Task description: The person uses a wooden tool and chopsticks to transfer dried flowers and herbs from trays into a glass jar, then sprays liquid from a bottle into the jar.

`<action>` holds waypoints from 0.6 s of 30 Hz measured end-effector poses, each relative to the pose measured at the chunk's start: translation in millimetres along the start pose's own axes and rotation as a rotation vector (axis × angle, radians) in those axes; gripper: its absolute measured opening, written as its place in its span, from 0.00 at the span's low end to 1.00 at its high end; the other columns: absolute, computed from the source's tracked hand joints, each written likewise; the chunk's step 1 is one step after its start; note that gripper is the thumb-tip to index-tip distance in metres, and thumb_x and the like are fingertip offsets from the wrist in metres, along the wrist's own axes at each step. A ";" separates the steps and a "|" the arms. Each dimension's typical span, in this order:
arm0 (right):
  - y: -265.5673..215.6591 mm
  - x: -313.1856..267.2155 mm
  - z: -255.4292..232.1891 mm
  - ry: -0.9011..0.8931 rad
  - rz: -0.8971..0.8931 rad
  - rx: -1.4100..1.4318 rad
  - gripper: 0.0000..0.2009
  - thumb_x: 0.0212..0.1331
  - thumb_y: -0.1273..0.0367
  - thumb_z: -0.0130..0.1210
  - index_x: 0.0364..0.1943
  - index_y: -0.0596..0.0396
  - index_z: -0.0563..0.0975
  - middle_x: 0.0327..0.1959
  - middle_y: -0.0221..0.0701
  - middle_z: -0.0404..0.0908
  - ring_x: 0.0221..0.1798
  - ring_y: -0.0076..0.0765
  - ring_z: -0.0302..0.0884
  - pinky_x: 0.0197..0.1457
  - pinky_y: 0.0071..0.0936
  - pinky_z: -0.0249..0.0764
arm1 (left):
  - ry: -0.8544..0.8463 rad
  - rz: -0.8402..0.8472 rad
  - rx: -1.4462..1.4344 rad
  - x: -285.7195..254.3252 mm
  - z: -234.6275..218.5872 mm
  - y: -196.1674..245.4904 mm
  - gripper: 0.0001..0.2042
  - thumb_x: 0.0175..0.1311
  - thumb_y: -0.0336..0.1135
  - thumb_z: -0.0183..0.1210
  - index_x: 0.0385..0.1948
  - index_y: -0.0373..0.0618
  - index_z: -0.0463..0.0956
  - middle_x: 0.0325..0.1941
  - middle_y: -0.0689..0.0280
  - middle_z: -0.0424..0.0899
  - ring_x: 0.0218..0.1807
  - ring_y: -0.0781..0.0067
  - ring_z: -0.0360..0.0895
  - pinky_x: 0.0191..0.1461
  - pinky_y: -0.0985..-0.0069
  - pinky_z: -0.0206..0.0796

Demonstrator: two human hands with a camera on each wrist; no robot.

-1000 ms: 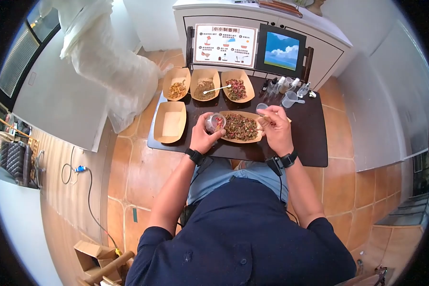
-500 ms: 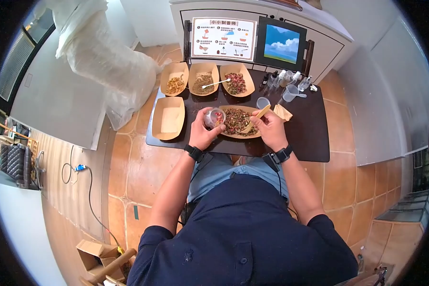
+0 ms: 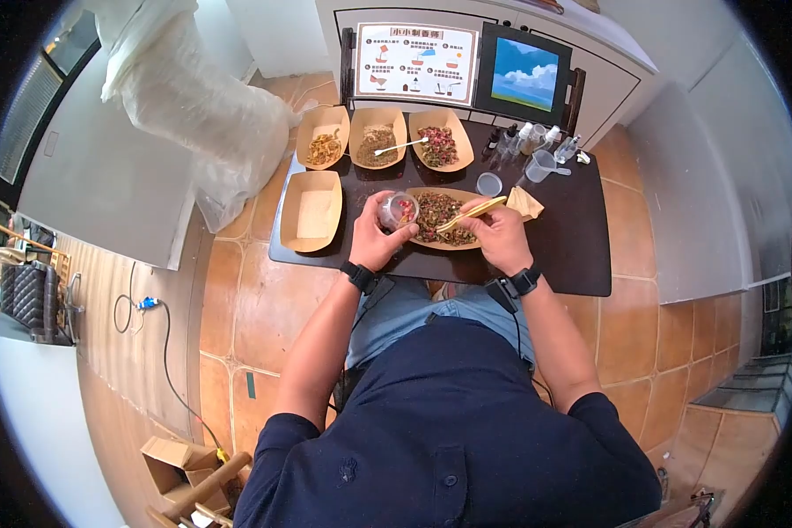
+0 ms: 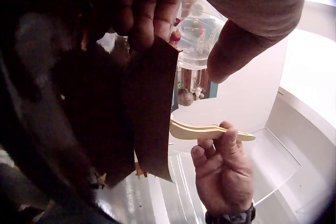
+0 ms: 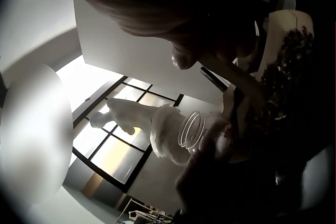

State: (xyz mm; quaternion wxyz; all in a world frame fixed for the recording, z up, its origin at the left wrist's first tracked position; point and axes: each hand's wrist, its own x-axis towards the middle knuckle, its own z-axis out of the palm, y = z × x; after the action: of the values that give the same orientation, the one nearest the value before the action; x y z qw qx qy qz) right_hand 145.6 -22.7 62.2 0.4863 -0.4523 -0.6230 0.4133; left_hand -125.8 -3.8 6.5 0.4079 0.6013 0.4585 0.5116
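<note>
In the head view my left hand (image 3: 375,241) grips a clear round jar (image 3: 399,211) with red bits inside, its thumb along the near side. My right hand (image 3: 502,239) pinches pale wooden tongs (image 3: 477,211), whose tips reach into the dark dried mix in a paper tray (image 3: 451,245). The jar stands just left of that mix. From the left wrist view, the tongs (image 4: 199,131) lie between the thumb and fingers of the right hand (image 4: 224,176). The right wrist view is dark, with the jar's threaded mouth (image 5: 192,130) showing.
Behind are three filled paper trays, one with a white stick (image 3: 401,146). An unfilled tray (image 3: 311,211) lies left. A clear lid (image 3: 489,184), folded paper (image 3: 524,204), small bottles and a measuring cup (image 3: 540,165) stand right, below a picture sign (image 3: 414,66).
The right hand has moved from beside the folded paper to the mix, and the tongs now show with their tips in it. The left hand keeps the jar in much the same place.
</note>
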 end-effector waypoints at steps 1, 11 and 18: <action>1.0 0.1 2.7 -0.014 -0.007 -0.013 0.08 0.68 0.75 0.69 0.48 0.60 0.86 0.41 0.30 0.92 0.44 0.23 0.87 0.49 0.27 0.83 | -0.001 0.000 -0.011 0.2 -0.1 -1.2 0.37 0.55 0.42 0.82 0.65 0.39 0.73 0.54 0.57 0.90 0.55 0.68 0.88 0.62 0.68 0.79; 1.4 6.3 12.3 -0.061 -0.002 -0.084 0.09 0.67 0.73 0.69 0.48 0.59 0.86 0.39 0.34 0.92 0.42 0.23 0.88 0.48 0.27 0.82 | -0.052 -0.063 0.016 -0.3 -2.8 6.7 0.38 0.57 0.36 0.81 0.68 0.39 0.70 0.58 0.62 0.86 0.58 0.73 0.84 0.64 0.72 0.76; -6.4 6.2 14.8 -0.071 -0.014 -0.196 0.08 0.67 0.73 0.70 0.47 0.58 0.86 0.38 0.34 0.92 0.39 0.25 0.88 0.44 0.28 0.82 | -0.004 -0.027 0.033 -0.7 -2.1 7.6 0.37 0.55 0.41 0.82 0.65 0.39 0.73 0.54 0.57 0.90 0.54 0.69 0.88 0.61 0.68 0.79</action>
State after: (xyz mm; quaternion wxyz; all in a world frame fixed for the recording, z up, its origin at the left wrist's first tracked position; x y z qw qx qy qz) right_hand 129.3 -19.3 67.0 0.4203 -0.4784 -0.6805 0.3626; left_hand -126.9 -6.4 14.0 0.4056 0.6030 0.4741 0.4971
